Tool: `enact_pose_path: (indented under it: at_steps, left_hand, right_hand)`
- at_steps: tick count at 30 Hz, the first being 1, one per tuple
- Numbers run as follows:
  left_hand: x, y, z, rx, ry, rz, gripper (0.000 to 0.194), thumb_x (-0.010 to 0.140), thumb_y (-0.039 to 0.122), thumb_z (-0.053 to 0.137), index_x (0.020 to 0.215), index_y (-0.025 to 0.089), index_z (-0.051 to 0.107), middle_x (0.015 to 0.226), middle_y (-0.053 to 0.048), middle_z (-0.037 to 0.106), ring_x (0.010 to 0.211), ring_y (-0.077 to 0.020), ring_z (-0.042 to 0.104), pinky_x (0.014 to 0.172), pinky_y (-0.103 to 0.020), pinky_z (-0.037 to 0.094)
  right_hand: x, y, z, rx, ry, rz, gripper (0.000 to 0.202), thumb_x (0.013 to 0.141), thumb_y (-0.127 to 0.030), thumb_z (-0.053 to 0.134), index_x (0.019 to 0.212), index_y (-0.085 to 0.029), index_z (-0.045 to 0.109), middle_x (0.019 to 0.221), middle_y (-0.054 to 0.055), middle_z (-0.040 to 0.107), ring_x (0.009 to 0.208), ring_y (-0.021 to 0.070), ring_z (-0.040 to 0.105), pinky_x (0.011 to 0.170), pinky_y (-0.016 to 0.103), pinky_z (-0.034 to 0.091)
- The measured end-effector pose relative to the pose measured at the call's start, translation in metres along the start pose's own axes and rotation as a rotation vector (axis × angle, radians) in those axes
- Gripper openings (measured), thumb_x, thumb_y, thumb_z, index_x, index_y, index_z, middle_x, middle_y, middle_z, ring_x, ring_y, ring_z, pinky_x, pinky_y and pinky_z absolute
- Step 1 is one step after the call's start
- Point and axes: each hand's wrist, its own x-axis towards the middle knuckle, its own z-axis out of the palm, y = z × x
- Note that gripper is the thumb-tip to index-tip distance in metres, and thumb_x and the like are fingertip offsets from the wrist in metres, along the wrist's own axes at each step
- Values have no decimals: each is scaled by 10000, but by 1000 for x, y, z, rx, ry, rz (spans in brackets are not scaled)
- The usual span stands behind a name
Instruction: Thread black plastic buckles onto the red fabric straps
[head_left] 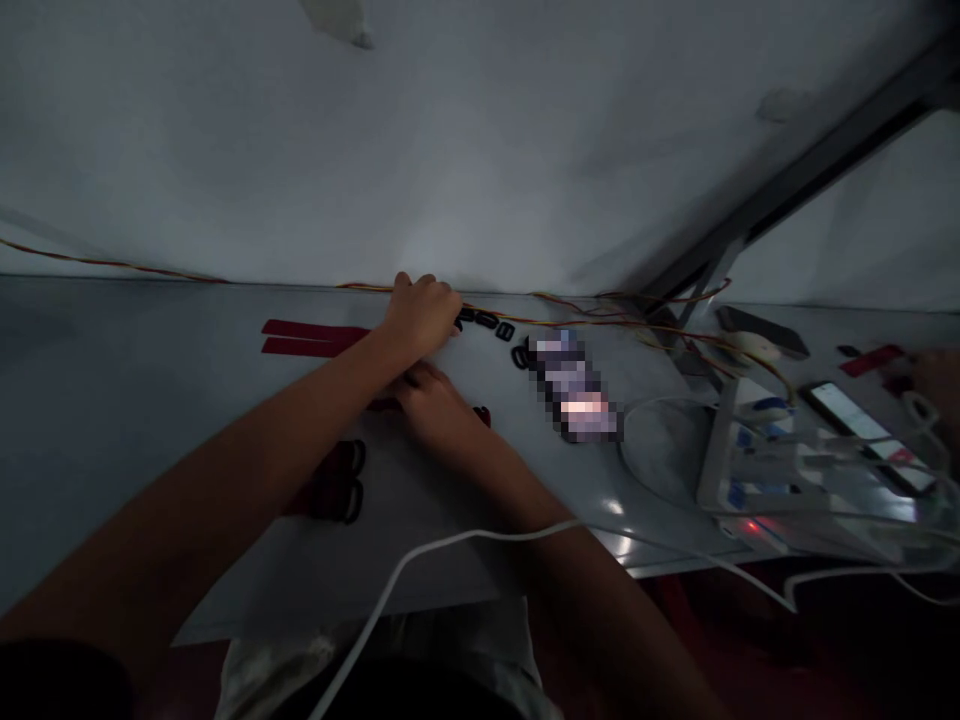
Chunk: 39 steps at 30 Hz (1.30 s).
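My left hand (pixel 422 315) reaches across to the table's back edge, its fingers bent down at the left end of a row of small black buckles (pixel 486 320). Its fingertips are mostly hidden, so what they grip cannot be made out. Below it, my right hand (pixel 435 405) is closed on a dark red strap (pixel 384 405), and a bit of red and black shows beyond its wrist side. Flat red strips (pixel 300 330) lie to the left, partly under my left forearm. Nearer me lies a dark red strap bundle with black loops (pixel 351 480), partly covered by the forearm.
A phone (pixel 574 385) with a blurred screen lies right of the buckles. Thin twisted wires (pixel 555 322) run along the wall. Farther right are a white power strip (pixel 720 460), another lit phone (pixel 862 435) and another person's hand (pixel 937 385). A white cable (pixel 480 535) crosses in front.
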Motion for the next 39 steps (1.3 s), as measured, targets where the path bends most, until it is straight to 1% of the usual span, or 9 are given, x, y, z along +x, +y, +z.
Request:
enact_pose_path:
  at_steps: [5, 10, 14, 17, 20, 23, 28, 32, 39]
  left_hand:
    - [14, -12, 17, -202, -46, -85, 326, 887, 380, 797, 1171, 219, 806, 1191, -133, 774, 1181, -337, 664, 1024, -419, 460]
    - [19, -19, 24, -372, -82, -118, 262, 829, 277, 833, 1081, 208, 811, 1092, -89, 799, 1006, -252, 704, 929, -344, 485]
    - [29, -17, 24, -374, -124, -141, 237, 740, 245, 895, 945, 172, 802, 892, -86, 779, 854, -241, 697, 840, -335, 493]
    - [26, -15, 16, -378, -80, -135, 222, 789, 229, 845, 998, 174, 797, 952, -90, 780, 900, -241, 696, 865, -337, 494]
    - [1, -20, -4, -473, 105, -94, 284, 833, 226, 791, 1115, 194, 793, 1048, -76, 786, 925, -213, 689, 888, -324, 496]
    - [-45, -35, -25, -744, 245, -71, 241, 865, 293, 764, 1096, 250, 814, 981, -28, 793, 844, -179, 683, 829, -298, 516]
    - [-121, -70, -20, -1258, 385, -347, 292, 784, 427, 891, 996, 234, 837, 904, -22, 790, 804, -166, 669, 781, -275, 542]
    - [-145, -82, 5, -1507, 283, -416, 326, 743, 437, 937, 950, 204, 843, 869, -33, 777, 759, -108, 630, 730, -219, 523]
    - [-153, -75, 15, -1760, 31, -386, 317, 734, 394, 953, 988, 232, 856, 988, -65, 781, 830, -124, 675, 722, -207, 576]
  right_hand:
    - [-6, 1, -7, -1, -50, -42, 239, 1020, -107, 493, 1146, -91, 695, 1079, 144, 735, 1043, 260, 672, 945, 375, 513]
    - [-4, -4, -5, -45, -39, -15, 253, 1051, -244, 538, 1187, -83, 676, 1073, 165, 747, 1032, 308, 697, 909, 414, 517]
    - [-4, -3, -6, -64, -66, -39, 251, 1056, -180, 482, 1179, -80, 677, 1087, 174, 752, 1032, 307, 706, 881, 406, 521]
    - [-7, 0, -12, 3, -81, -40, 259, 1032, -121, 452, 1157, -76, 674, 1119, 179, 757, 1019, 298, 710, 863, 393, 517]
    - [-10, 4, -18, 132, -86, -15, 261, 987, -108, 505, 1203, -76, 648, 1140, 175, 764, 1009, 290, 712, 866, 384, 508]
    - [-11, 8, -21, 304, 5, 21, 316, 971, -125, 574, 1282, -101, 623, 1172, 150, 764, 1024, 256, 701, 913, 363, 487]
    - [-9, 12, -23, 714, 209, 78, 215, 1026, -365, 617, 1013, -170, 706, 902, 27, 743, 790, 148, 637, 777, 279, 452]
    - [-9, 8, -24, 970, 191, 43, 294, 1009, -400, 624, 826, -174, 666, 734, -12, 665, 695, 121, 605, 715, 258, 450]
    - [-11, 2, -19, 970, 166, 26, 239, 1005, -395, 632, 947, -180, 721, 761, -12, 673, 681, 113, 583, 694, 255, 453]
